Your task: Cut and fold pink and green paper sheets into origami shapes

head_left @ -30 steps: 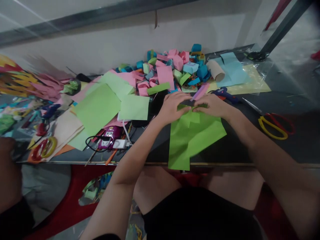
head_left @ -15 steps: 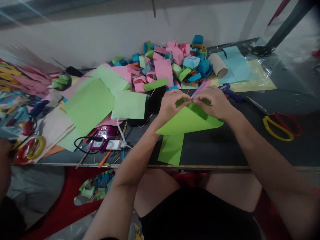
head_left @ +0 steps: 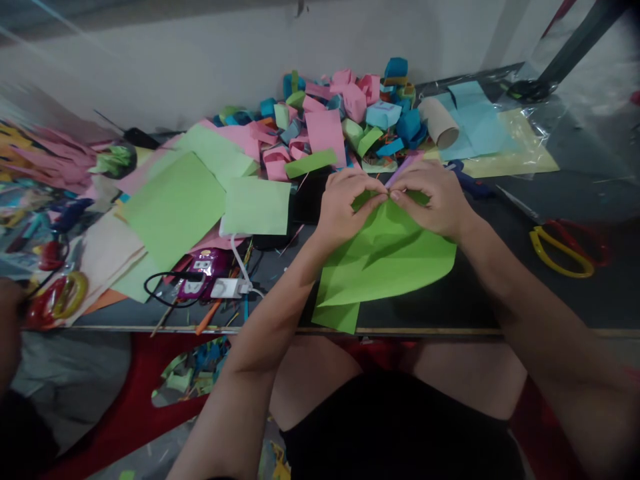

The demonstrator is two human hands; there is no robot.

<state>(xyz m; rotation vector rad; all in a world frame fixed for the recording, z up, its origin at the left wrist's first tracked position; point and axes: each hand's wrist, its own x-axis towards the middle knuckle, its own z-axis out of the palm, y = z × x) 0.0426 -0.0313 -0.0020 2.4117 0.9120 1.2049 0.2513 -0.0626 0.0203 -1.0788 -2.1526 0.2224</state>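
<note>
A bright green paper sheet (head_left: 395,260) hangs between my two hands and spreads toward the table's front edge. My left hand (head_left: 353,203) pinches its far edge between thumb and fingers. Close beside it, nearly touching, my right hand (head_left: 433,197) pinches the same edge. Beneath the sheet, another green piece (head_left: 337,317) shows at the table's front edge. A purple strip (head_left: 400,171) sticks out just behind my fingertips. What lies directly under my fingers is hidden.
Paper loops (head_left: 355,100) are heaped at the back, beside a cardboard tube (head_left: 440,122). Yellow-handled scissors (head_left: 560,253) lie right, near a blue glue gun (head_left: 470,181). Green sheets (head_left: 175,207) and a purple power socket (head_left: 203,273) are left. Another person's hand (head_left: 7,327) shows at far left.
The green sheet's near edge has dropped toward the table's front edge, covering more of the piece below. The sheet looks more open and creased. Both hands still pinch its far edge.
</note>
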